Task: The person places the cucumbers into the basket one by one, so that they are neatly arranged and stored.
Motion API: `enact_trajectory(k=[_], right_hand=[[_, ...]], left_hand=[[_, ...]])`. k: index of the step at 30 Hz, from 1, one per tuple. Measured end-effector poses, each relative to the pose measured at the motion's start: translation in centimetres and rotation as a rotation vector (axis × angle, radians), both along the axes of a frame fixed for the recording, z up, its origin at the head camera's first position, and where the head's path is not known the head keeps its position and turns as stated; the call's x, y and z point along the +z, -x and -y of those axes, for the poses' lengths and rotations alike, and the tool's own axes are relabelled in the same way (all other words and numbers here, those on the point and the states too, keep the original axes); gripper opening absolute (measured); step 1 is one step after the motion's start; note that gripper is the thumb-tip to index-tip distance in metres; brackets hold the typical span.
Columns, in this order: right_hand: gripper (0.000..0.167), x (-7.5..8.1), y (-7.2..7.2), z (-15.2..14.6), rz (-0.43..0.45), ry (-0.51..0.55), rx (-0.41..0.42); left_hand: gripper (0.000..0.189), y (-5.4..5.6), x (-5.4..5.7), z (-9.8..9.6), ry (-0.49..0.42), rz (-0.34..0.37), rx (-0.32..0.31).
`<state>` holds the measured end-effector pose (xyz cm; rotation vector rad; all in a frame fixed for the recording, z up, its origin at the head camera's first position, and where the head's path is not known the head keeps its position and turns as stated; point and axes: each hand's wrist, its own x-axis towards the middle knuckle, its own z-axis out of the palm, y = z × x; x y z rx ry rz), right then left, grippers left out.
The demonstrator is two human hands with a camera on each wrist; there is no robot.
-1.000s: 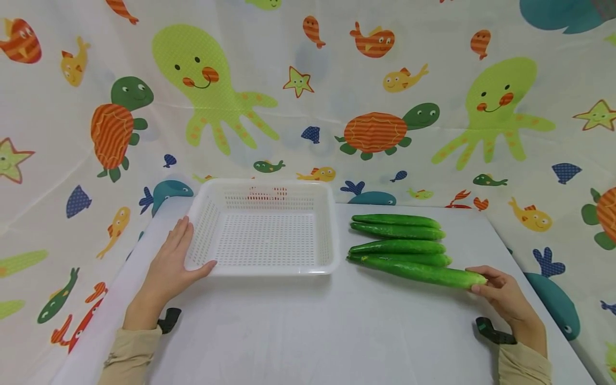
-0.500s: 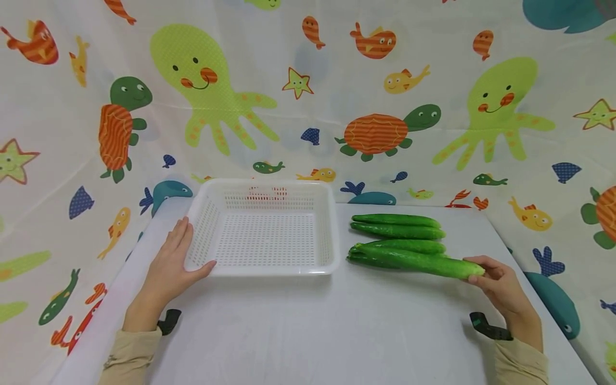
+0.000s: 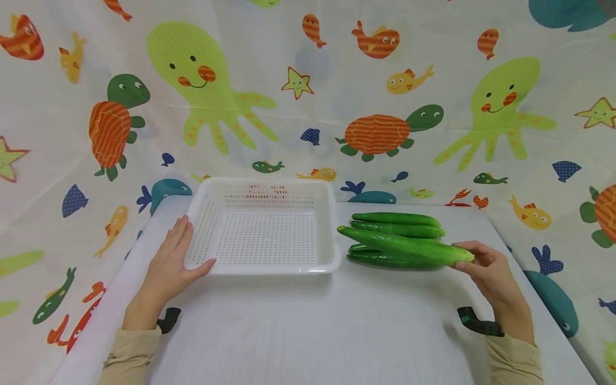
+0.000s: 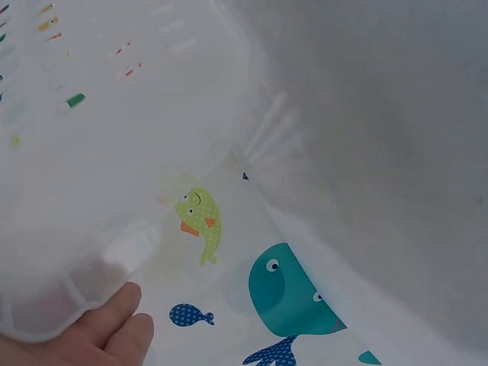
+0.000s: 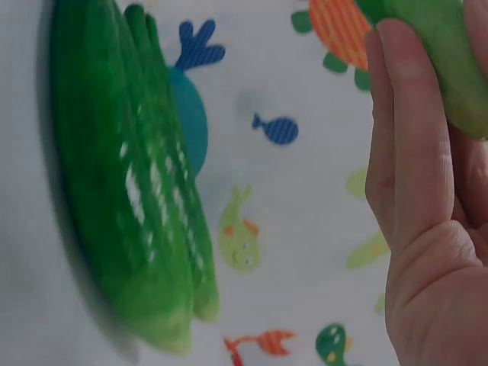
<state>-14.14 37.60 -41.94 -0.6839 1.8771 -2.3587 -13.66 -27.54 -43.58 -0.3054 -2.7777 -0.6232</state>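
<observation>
A long green cucumber (image 3: pixel 404 245) is pinched at its pale right end between the thumb and fingers of my right hand (image 3: pixel 498 275). It points left and overlaps the other cucumbers (image 3: pixel 385 259) lying on the table. In the right wrist view, part of the held cucumber (image 5: pixel 450 65) shows at the top right, above the fingers. A white perforated plastic basket (image 3: pixel 269 270) stands to the left with nothing in it. My left hand (image 3: pixel 168 262) rests against its left side, fingers straight along the wall and thumb at the front rim. In the left wrist view, two fingertips (image 4: pixel 122 305) show beside the rim.
Two more cucumbers (image 3: pixel 399 230) lie side by side behind the front ones. The white table (image 3: pixel 298 331) ends at a hanging cloth (image 3: pixel 308 107) printed with sea animals, which rises close behind the basket.
My right hand has lifted the cucumber from the front of the row and moved it back and left, over the others. My left hand stays at the basket.
</observation>
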Motion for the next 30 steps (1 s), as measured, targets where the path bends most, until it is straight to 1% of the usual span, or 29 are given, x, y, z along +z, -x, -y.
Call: enact_trajectory(k=[3,5,8,12,16,18,20,24,30], right_hand=[[0.045,0.8,0.2,1.2,0.003,-0.002,-0.039],[0.044,1.5,0.4,1.8,0.006,-0.002,-0.051],[0.043,2.4,0.8,2.7,0.012,-0.009,-0.086],[0.042,3.6,1.5,3.7,0.009,0.006,-0.076],[0.043,4.6,2.5,4.6,0.001,0.060,-0.023],[0.043,5.2,2.9,5.1,-0.003,0.071,-0.023],[0.042,5.9,3.4,5.6,0.001,0.068,-0.035],[0.037,7.3,4.1,6.8,0.036,0.040,-0.070],[0.034,9.2,5.3,8.6,0.069,0.005,-0.064]], left_hand=[[0.103,-0.1,0.0,0.1,0.000,-0.006,-0.002],[0.103,0.0,-0.1,0.1,-0.004,-0.010,-0.001],[0.102,0.1,-0.1,0.1,-0.005,-0.005,0.001],[0.102,0.1,-0.1,0.0,-0.001,-0.002,0.004],[0.101,0.0,-0.1,0.0,0.003,-0.012,0.001],[0.101,0.0,-0.1,0.1,0.008,-0.016,0.001],[0.101,-0.1,-0.1,0.1,0.009,-0.015,0.004],[0.101,-0.1,0.0,-0.1,0.010,-0.015,0.010],[0.101,0.0,0.2,-0.2,0.011,-0.027,0.004]])
